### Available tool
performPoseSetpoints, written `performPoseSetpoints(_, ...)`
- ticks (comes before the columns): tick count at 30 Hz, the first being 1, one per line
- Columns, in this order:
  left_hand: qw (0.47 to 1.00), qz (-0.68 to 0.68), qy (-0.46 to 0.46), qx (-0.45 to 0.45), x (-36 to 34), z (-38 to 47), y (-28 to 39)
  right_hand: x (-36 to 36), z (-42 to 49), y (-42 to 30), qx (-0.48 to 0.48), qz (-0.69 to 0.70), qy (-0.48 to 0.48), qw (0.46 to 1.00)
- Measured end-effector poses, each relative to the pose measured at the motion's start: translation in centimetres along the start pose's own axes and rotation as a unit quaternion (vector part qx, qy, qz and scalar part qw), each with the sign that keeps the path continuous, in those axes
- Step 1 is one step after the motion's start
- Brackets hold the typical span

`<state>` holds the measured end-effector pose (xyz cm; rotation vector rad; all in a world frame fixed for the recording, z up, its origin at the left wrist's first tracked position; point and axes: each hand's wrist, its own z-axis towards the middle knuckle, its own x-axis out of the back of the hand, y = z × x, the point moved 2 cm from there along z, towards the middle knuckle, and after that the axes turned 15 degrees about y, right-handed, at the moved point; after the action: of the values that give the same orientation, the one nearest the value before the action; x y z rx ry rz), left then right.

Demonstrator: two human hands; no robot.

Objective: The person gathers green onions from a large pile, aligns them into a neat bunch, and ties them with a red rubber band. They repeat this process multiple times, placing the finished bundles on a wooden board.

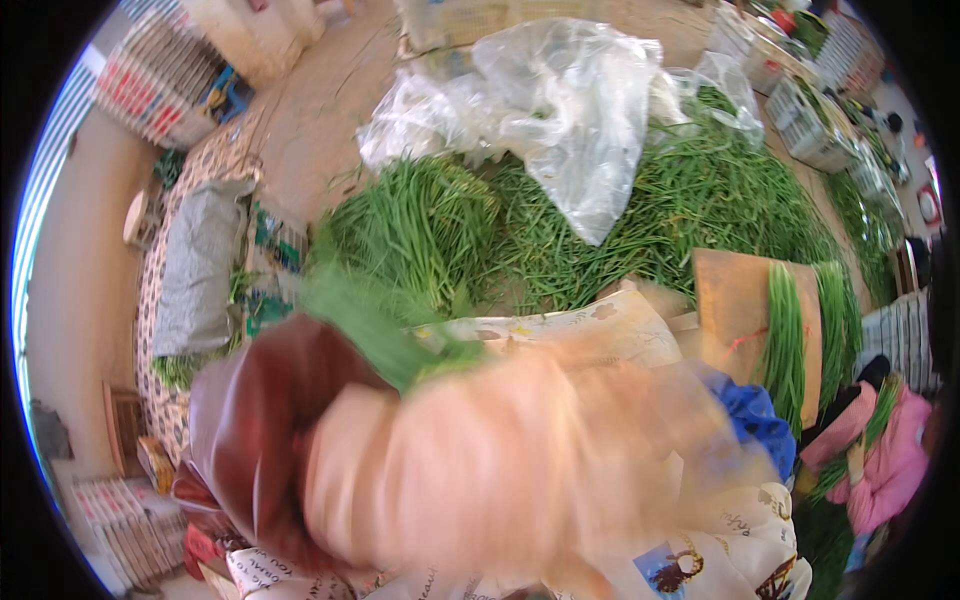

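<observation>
A bunch of green garlic chives (pixel 375 330) sticks up and to the left, blurred, from behind my overlapping hands. My left hand (pixel 349 472), coming out of a glossy dark red sleeve (pixel 262 427), appears closed around the bunch. Close to the camera, my right hand (pixel 495 450) is heavily smeared by motion and covers part of the left. Its fingers cannot be made out. A blue cloth sleeve (pixel 750 416) shows at the right arm. Under both hands lies a cream printed apron (pixel 705 525) bearing pictures and writing.
Large heaps of chives (pixel 420 232) lie ahead, partly under clear plastic sheeting (pixel 577 112). At right, a wooden board (pixel 727 322) carries a chive bundle (pixel 784 337). A pink-clad person (pixel 889 450) handles greens. Crates (pixel 806 124) stand behind; a grey sack (pixel 202 270) lies left.
</observation>
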<state>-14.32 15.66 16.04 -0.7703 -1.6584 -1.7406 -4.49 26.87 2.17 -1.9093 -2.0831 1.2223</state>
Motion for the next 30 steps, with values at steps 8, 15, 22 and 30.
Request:
performPoseSetpoints(8,0.534,-0.713,-0.201,0.408,-13.1,-10.7,-1.9,1.2,0.0,5.0,-0.050,0.003,-0.212,0.976)
performPoseSetpoints(15,0.493,-0.763,0.106,0.406,-20.0,-15.2,-4.2,7.5,4.4,12.8,-0.011,0.318,-0.106,0.942)
performPoseSetpoints(22,0.626,-0.623,0.242,0.402,-14.0,-7.4,-12.1,3.1,6.4,4.4,0.237,0.251,0.069,0.936)
performPoseSetpoints(30,0.520,-0.571,0.319,0.549,-23.4,-1.7,-27.8,14.6,22.7,6.3,0.173,0.439,0.299,0.829)
